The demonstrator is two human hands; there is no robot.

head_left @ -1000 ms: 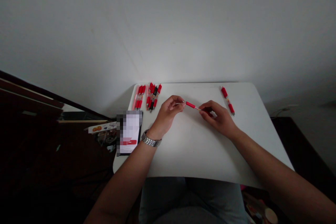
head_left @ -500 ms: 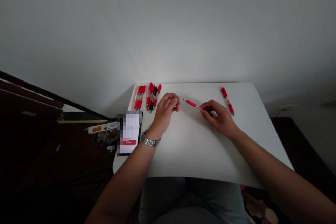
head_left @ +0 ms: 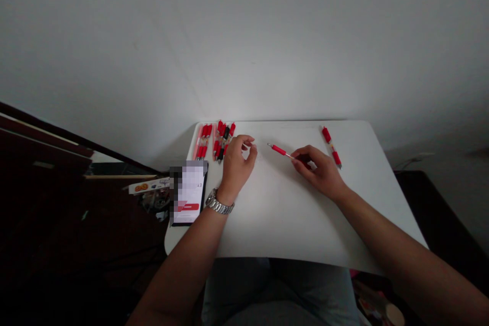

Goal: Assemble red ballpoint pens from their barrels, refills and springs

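Observation:
My right hand point(head_left: 320, 170) rests on the white table point(head_left: 290, 214) and pinches a red pen part point(head_left: 279, 150) that points up and left. My left hand point(head_left: 237, 160), with a metal watch on its wrist, hovers near the row of red pens point(head_left: 214, 141) at the table's back left. Its fingers are curled, thumb and forefinger close together, and I cannot make out whether anything is in them.
One more red pen point(head_left: 331, 146) lies at the back right of the table. A phone point(head_left: 189, 192) lies at the table's left edge. Dark furniture and clutter sit to the left, and a pale wall rises behind.
My left hand let go of the pen part's tip and drew back left toward the row of pens. My right hand stayed put with the pen part.

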